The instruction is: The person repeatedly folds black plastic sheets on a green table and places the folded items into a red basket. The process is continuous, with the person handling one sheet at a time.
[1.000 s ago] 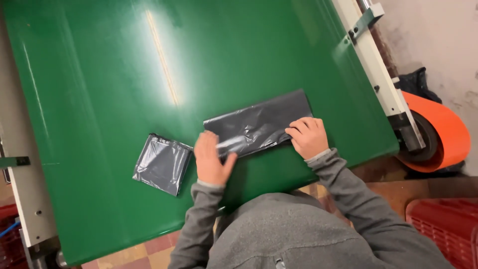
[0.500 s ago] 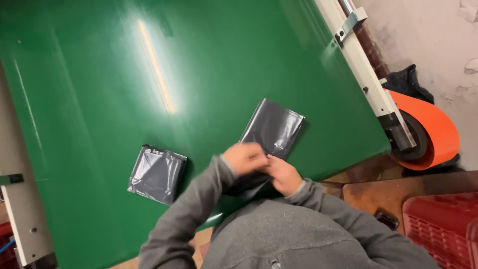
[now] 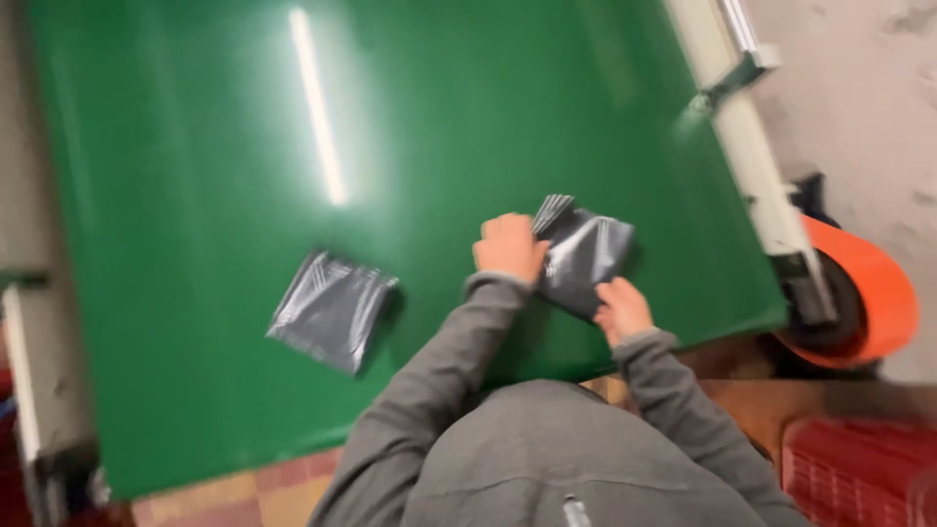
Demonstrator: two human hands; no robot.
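— What sort of place is this?
— A packing workshop, by the look of it: a wide green table point(image 3: 195, 146) with a pale metal frame point(image 3: 752, 156), a big orange roll point(image 3: 869, 293) mounted at its end
— Anything else?
— Grey plastic mailer bags point(image 3: 332, 307), a red crate point(image 3: 859, 464), tiled floor point(image 3: 244, 493), rough plaster wall point(image 3: 869, 88)

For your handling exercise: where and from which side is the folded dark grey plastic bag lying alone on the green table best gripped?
Probably pinch the folded dark grey plastic bag at its near corner, coming from the table's near edge. It lies flat, turned diamond-wise on the green table, apart from both hands, so that corner points towards the person.
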